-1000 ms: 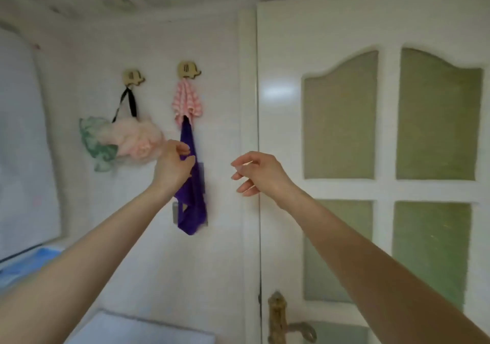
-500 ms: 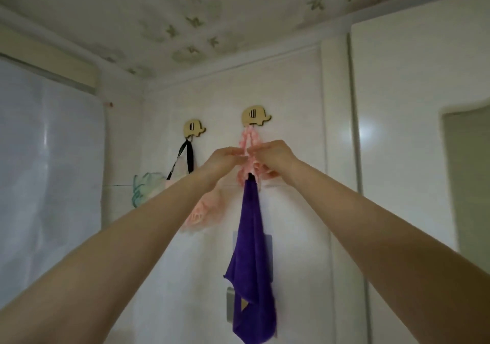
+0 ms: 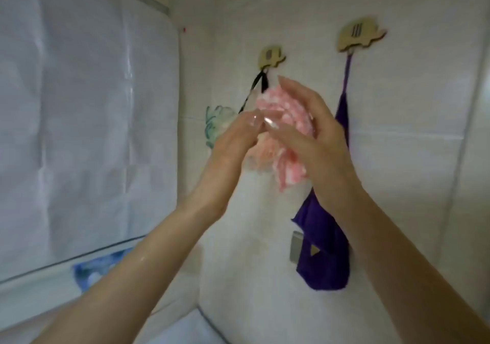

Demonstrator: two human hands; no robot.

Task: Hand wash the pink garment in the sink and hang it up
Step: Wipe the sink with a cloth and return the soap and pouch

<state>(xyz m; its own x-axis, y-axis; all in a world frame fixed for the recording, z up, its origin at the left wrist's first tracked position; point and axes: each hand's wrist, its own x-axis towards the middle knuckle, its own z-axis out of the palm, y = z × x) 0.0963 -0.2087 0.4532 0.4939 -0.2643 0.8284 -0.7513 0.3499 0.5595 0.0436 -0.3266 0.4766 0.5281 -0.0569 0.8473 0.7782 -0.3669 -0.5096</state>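
Note:
The pink and white striped garment is bunched up in front of the wall, clear of both hooks. My right hand cups it from the right, fingers wrapped over its top, and a loose end hangs below the palm. From the left, my left hand pinches the garment's edge with its fingertips, which meet the right hand's fingers. The elephant-shaped hook at the upper right carries only a purple cloth.
A second elephant hook holds a black strap with a pink and green bath pouf, partly behind my hands. A large pale panel fills the left side, with something blue below it. A door frame runs along the right edge.
The pink garment has come off the right hook and now sits bunched between my hands, lower and to the left. The view has swung left and the door has left the frame.

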